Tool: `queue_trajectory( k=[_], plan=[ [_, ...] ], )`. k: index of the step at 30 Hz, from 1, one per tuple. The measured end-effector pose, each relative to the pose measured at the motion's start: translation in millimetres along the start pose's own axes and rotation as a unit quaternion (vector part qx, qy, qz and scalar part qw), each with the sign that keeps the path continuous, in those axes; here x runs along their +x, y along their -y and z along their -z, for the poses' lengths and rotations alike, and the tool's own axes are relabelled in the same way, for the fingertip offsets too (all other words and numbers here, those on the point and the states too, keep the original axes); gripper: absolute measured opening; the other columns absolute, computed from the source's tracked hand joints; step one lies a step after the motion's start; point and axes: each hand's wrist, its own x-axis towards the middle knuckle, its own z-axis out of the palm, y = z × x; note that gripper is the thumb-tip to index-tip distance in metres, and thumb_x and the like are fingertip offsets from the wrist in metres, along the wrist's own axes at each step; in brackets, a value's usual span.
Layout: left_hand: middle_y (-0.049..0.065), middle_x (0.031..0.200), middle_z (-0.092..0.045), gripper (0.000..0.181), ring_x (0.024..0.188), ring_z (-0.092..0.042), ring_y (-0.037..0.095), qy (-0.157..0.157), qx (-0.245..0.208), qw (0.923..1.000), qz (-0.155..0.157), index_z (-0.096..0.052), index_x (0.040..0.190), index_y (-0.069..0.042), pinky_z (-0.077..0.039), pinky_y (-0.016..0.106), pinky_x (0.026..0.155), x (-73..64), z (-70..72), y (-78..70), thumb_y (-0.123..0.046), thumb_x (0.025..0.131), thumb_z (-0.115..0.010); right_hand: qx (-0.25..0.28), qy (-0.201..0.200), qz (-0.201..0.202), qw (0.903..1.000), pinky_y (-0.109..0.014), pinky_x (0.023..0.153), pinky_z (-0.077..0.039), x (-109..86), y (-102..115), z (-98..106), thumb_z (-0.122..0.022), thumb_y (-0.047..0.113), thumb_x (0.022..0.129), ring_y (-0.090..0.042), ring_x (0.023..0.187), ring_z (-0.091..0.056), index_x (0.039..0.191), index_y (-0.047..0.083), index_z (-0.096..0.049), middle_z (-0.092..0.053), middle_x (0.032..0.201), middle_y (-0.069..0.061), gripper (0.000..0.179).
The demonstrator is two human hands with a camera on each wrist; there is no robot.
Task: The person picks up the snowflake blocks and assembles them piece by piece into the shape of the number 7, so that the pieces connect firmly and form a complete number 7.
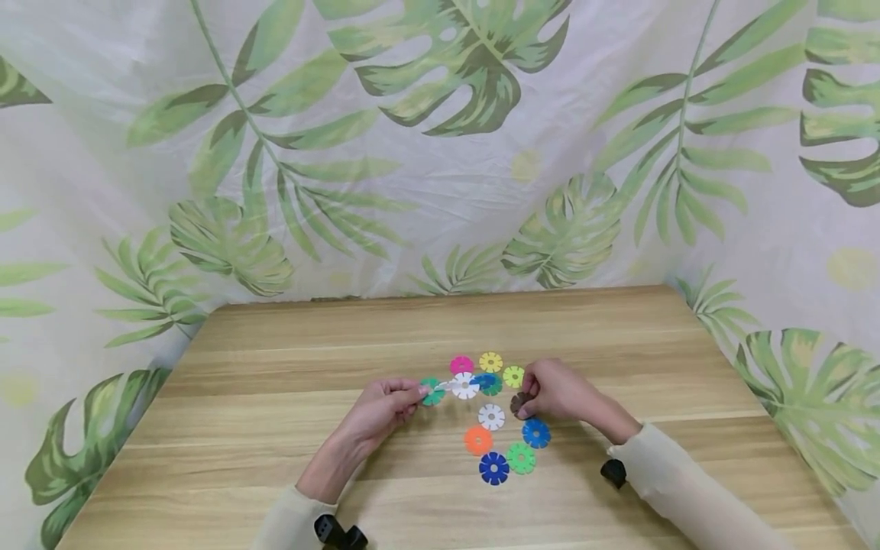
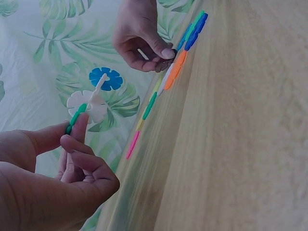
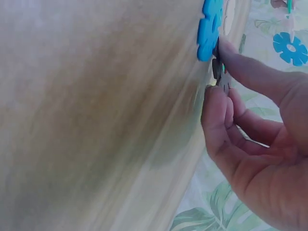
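My left hand (image 1: 378, 416) pinches a green notched plastic disc (image 1: 431, 391) between thumb and fingers. White discs (image 2: 87, 107) and a blue disc (image 2: 106, 79) are joined to it in a small chain, held above the table. My right hand (image 1: 560, 391) pinches a dark brown disc (image 1: 520, 405) low near the tabletop; fingers partly cover it, and I cannot tell whether it touches the wood. Close to that hand lie a blue disc (image 1: 536, 433) and a yellow-green disc (image 1: 513, 376).
Loose discs lie flat on the wooden table (image 1: 275, 344): pink (image 1: 462, 365), yellow (image 1: 491, 362), white (image 1: 491, 417), orange (image 1: 478, 440), light green (image 1: 521, 458) and dark blue (image 1: 494, 468). A leaf-patterned cloth (image 1: 440, 176) hangs behind the table.
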Motion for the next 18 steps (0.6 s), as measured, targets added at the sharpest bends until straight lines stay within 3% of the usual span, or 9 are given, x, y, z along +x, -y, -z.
queue_trajectory(
  k=[10, 14, 18],
  plan=[
    [-0.006, 0.080, -0.061, 0.010, 0.075, -0.049, 0.009, 0.006, 0.001, 1.0000, -0.003, -0.071, 0.099, -0.004, -0.044, 0.023, 0.069, -0.4, -0.3, 2.0, -0.014, 0.101, -0.069, 0.043, -0.013, 0.084, 0.9955, -0.024, 0.068, -0.055, -8.0, -2.6, 0.9, -0.078, 0.000, 0.089, -0.008, 0.073, -0.063, 0.087, 0.011, -0.070, -0.073, 0.081, 0.002, 0.014],
    [-0.006, 0.081, -0.061, 0.010, 0.076, -0.049, 0.009, 0.005, 0.000, 1.0000, -0.002, -0.071, 0.100, -0.004, -0.044, 0.023, 0.069, 0.1, 0.1, 2.4, -0.014, 0.101, -0.069, 0.117, -0.005, 0.083, 0.9896, -0.025, 0.064, -0.058, -10.1, -4.4, -0.1, -0.075, -0.002, 0.091, -0.012, 0.070, -0.067, 0.090, 0.004, -0.070, -0.074, 0.081, -0.004, 0.008],
    [-0.006, 0.081, -0.062, 0.010, 0.076, -0.050, 0.008, 0.006, -0.001, 1.0000, 0.000, -0.071, 0.101, -0.004, -0.045, 0.022, 0.070, 0.9, 0.3, 2.1, -0.015, 0.101, -0.070, 0.203, -0.001, 0.063, 0.9771, -0.032, 0.064, -0.063, -10.3, -7.1, -1.5, -0.071, -0.007, 0.092, -0.021, 0.069, -0.072, 0.095, -0.003, -0.068, -0.075, 0.083, -0.013, 0.005]
  ],
)
